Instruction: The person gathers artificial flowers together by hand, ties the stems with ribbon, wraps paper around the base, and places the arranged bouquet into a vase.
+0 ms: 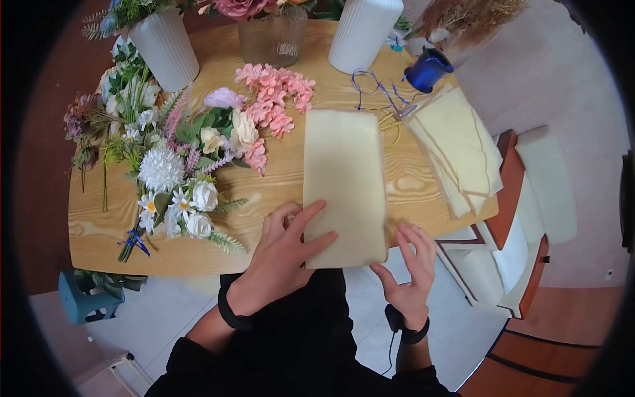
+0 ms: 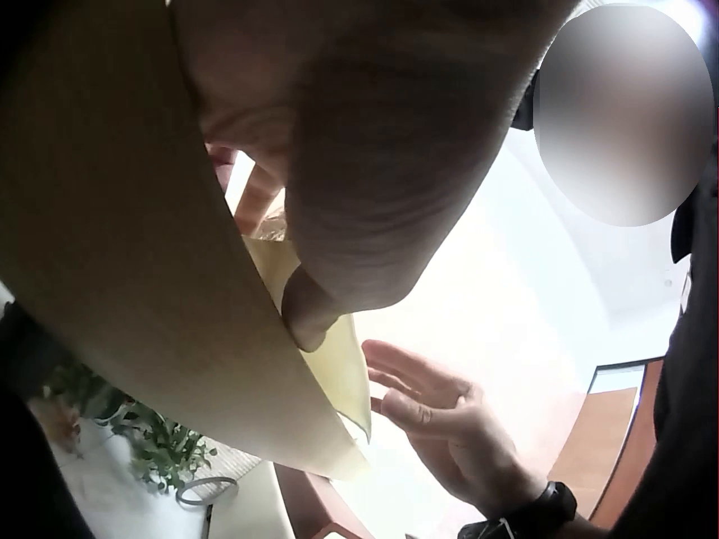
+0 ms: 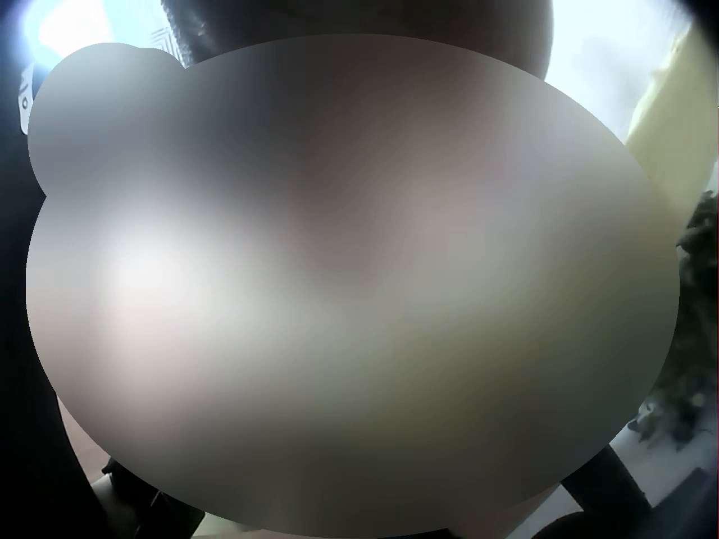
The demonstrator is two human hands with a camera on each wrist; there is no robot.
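A pale yellow folded sheet (image 1: pixel 344 178) lies lengthwise at the table's front edge, its lower end slightly past the edge. My left hand (image 1: pixel 274 255) rests on its lower left side, with index and middle fingers extended across it. At its lower right corner is my right hand (image 1: pixel 409 271), fingers raised and thumb apart, holding nothing. In the left wrist view, the right hand (image 2: pixel 444 421) is beside the sheet (image 2: pixel 337 382) with its fingers extended. A blurred patch hides most of the right wrist view.
Bunched artificial flowers (image 1: pixel 162 169) cover the left of the wooden table (image 1: pixel 278 192). More yellow sheets (image 1: pixel 456 145) are stacked at right, near a blue ribbon spool (image 1: pixel 430 69) and scissors (image 1: pixel 402 111). White ribbed vases (image 1: pixel 165 49) and a glass vase (image 1: pixel 271 40) stand at the back.
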